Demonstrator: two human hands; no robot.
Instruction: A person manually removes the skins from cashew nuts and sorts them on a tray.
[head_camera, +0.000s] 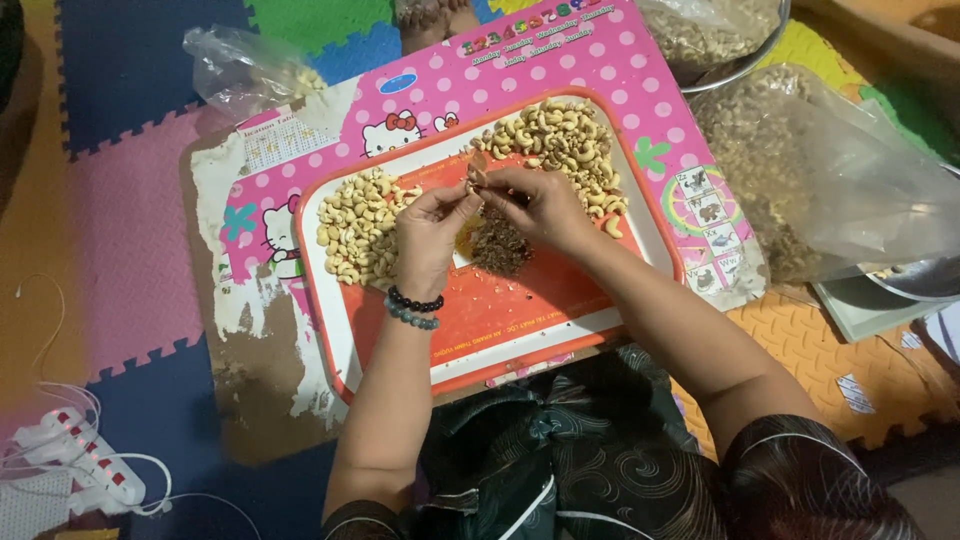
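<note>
Fingertips of your left hand (432, 222) and right hand (538, 203) pinch together on one cashew (478, 180), held just above the orange tray (520, 320) between the pale pile of nuts at left (358, 226) and the mixed pile at far right (560, 145). Both hands are nearly closed around that small nut, so a hard squeeze could snap it, I judge. Loose skin may also miss the brown heap of husk (498, 245) below and land among the clean nuts.
</note>
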